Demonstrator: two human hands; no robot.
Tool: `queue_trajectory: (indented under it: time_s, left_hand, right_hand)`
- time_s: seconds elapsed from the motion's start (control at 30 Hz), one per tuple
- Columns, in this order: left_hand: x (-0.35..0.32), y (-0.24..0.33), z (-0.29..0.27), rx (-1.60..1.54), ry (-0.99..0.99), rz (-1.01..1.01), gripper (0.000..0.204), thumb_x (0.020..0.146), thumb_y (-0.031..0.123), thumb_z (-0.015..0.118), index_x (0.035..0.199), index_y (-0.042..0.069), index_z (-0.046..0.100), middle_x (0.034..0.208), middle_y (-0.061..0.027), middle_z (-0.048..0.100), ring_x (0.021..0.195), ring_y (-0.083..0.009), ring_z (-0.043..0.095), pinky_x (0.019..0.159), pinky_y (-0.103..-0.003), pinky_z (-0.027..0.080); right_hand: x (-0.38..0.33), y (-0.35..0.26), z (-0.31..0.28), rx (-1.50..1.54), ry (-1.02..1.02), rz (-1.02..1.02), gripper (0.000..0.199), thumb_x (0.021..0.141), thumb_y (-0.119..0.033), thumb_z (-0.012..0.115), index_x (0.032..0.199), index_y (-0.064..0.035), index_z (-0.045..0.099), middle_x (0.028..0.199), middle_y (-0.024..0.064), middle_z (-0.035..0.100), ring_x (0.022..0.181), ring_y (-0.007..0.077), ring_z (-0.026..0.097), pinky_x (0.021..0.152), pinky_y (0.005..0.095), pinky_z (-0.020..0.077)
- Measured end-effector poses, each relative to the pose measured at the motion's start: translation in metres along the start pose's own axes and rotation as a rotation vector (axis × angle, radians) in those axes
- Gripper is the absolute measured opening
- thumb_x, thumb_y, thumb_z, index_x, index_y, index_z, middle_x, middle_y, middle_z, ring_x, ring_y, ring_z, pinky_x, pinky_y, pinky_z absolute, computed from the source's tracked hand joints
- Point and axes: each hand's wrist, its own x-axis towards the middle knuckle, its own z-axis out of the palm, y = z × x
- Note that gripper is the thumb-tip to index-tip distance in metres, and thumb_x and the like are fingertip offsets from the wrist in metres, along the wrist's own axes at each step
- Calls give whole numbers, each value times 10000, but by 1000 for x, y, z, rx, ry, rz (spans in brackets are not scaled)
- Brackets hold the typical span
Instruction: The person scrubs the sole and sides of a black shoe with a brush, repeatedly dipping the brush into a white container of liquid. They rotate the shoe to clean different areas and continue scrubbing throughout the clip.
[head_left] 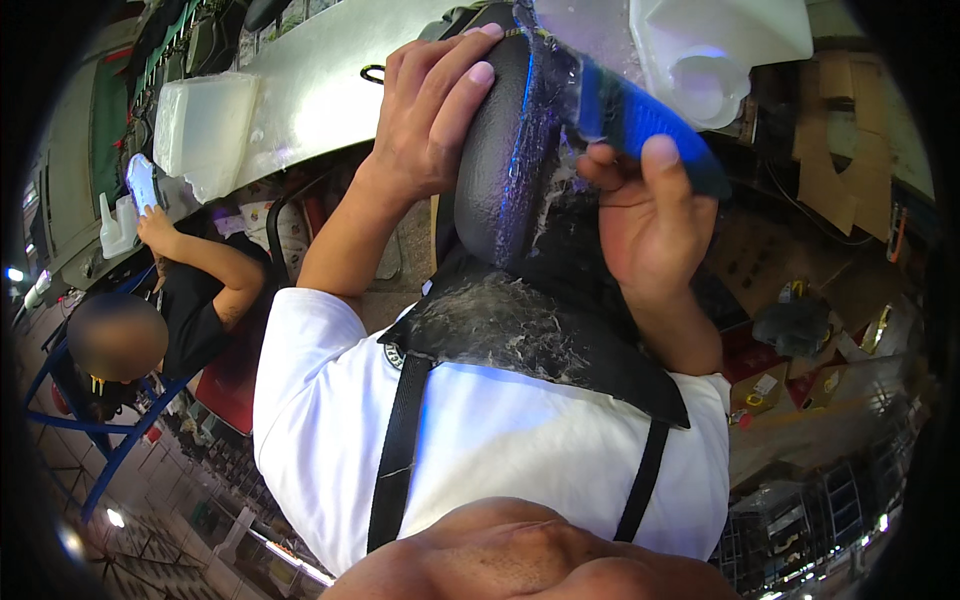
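In front of my chest is a black, leather-textured padded piece (490, 160), long and rounded at its lower end. My left hand (435, 105) is wrapped over its left side, fingers across the upper part. Shiny, stringy residue runs along its right edge under bluish light. To the right, a blue curved piece (650, 115) with dark ends reaches out from that edge, smeared by motion; its exact kind I cannot make out. My right hand (655, 215) has its thumb up and fingers curled at the blue piece's lower edge, gripping it.
A pale bench (310, 100) runs behind, with a cloudy plastic container (205, 130) at left and a white plastic container (720, 60) at right. Another person's hand (155, 230) holds a phone-like object (143, 182) at the left. Cut cardboard (850, 140) stands far right. Pale strands cover my black apron (510, 320).
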Motion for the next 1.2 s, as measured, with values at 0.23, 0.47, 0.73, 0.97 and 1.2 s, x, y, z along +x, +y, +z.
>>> queue_trajectory:
  time_s: [0.23, 0.47, 0.73, 0.97, 1.2]
  left_hand:
    - [2, -2, 1, -3, 14, -33, 576, 818, 109, 692, 1344, -13, 488, 1361, -267, 613, 1054, -382, 651, 896, -494, 487]
    - [10, 2, 1, -26, -26, -44, 620, 779, 120, 726, 1339, -15, 499, 1366, -266, 606, 1050, -381, 650, 882, -493, 483]
    - [17, 0, -4, -18, -76, -14, 635, 728, 140, 774, 1296, -17, 538, 1361, -242, 613, 1062, -372, 645, 880, -487, 475]
    - [23, 4, -2, -47, -118, -45, 720, 681, 151, 800, 1333, -9, 539, 1372, -224, 607, 1095, -364, 630, 888, -489, 469]
    - [39, 8, -7, -33, -197, -55, 762, 767, 112, 765, 1436, -14, 422, 1425, -240, 582, 1114, -409, 607, 974, -501, 477]
  right_hand:
    - [1, -60, -10, -690, -711, -356, 400, 853, 23, 766, 1228, 54, 629, 1059, 244, 732, 971, 375, 750, 778, 437, 645]
    - [61, -73, -15, -412, -258, 22, 254, 895, 1, 708, 1128, 100, 681, 890, 169, 729, 706, 190, 704, 623, 304, 611]
    - [59, -96, -3, -633, -506, 13, 216, 837, 33, 713, 1045, 91, 709, 865, 160, 733, 717, 168, 710, 654, 272, 580]
    - [52, -95, -2, -826, -685, -422, 281, 838, -173, 782, 955, 69, 698, 835, 196, 725, 655, 224, 709, 577, 299, 580]
    - [48, -107, 4, -918, -743, -621, 306, 895, -248, 785, 933, 41, 692, 831, 163, 734, 736, 318, 752, 627, 381, 621]
